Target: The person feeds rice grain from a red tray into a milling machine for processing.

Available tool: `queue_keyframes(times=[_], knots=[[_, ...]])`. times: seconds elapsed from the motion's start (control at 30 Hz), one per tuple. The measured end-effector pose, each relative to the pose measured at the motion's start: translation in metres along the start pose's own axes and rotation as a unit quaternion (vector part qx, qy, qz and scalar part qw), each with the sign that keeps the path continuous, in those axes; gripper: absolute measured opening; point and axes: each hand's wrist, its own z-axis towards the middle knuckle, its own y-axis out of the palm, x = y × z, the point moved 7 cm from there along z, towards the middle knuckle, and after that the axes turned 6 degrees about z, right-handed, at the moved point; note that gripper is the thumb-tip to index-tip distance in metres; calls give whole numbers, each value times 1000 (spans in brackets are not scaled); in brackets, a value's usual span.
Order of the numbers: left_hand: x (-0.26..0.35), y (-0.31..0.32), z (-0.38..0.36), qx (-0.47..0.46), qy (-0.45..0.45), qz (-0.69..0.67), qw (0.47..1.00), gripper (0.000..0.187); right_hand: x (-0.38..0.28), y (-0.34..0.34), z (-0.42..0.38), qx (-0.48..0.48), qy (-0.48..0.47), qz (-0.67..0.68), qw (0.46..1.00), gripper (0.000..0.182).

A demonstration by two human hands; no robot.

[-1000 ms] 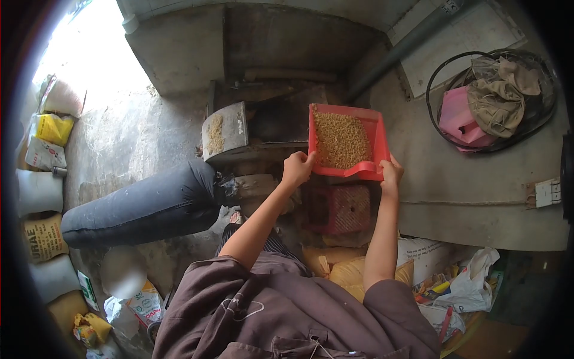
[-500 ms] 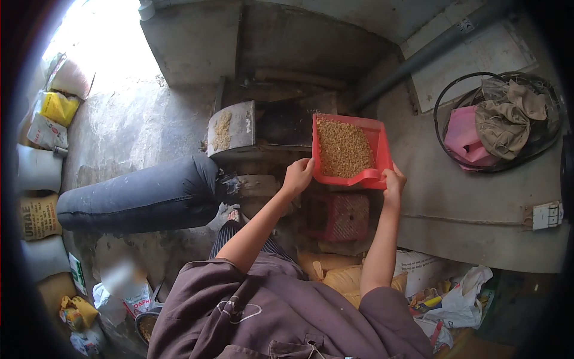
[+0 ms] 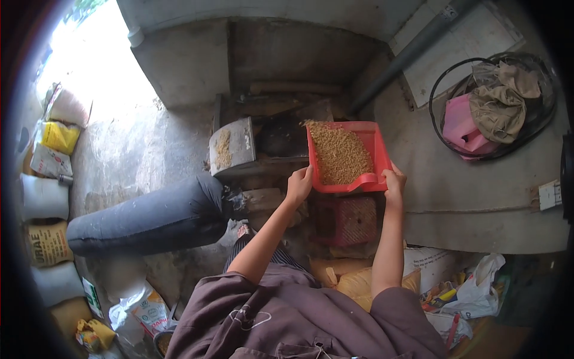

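Note:
A red plastic dustpan [image 3: 380, 146] full of straw-coloured grain [image 3: 341, 152] is held up in front of me. My left hand [image 3: 299, 184] grips its left wall near the lower corner. On the right side, my right hand [image 3: 393, 180] is closed around the lower right corner, beside the curved handle. The grain lies heaped against the left side and reaches over the upper left corner. Just beyond that corner is a dark hopper-like trough [image 3: 281, 139]. Left of it, a metal plate [image 3: 236, 157] carries a small patch of pale grain or meal.
A long stuffed blue cloth tube [image 3: 146, 218] lies to the left. Below the dustpan stands a dark red plastic stool [image 3: 353, 221]. Sacks [image 3: 48, 244] line the left wall. A black hoop with cloth [image 3: 499, 110] hangs on the right. Bags [image 3: 478, 290] lie low right.
Grain has slid toward the dustpan's upper left corner and now pokes past its edge. Both hands keep their hold. The camera view has shifted slightly.

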Motion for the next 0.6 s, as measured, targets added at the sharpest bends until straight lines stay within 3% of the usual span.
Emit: queue_keyframes(times=[0.37,0.43,0.6], knots=[[18,0,-2,-7,49,-11,999,35,3,-18,-14,-6,17,30,999,55],[31,0,-8,-8,101,16,995,32,7,-22,-16,2,5,33,999,55],[40,-3,-14,-1,126,79,989,34,3,-25,-29,8,-28,36,999,55]])
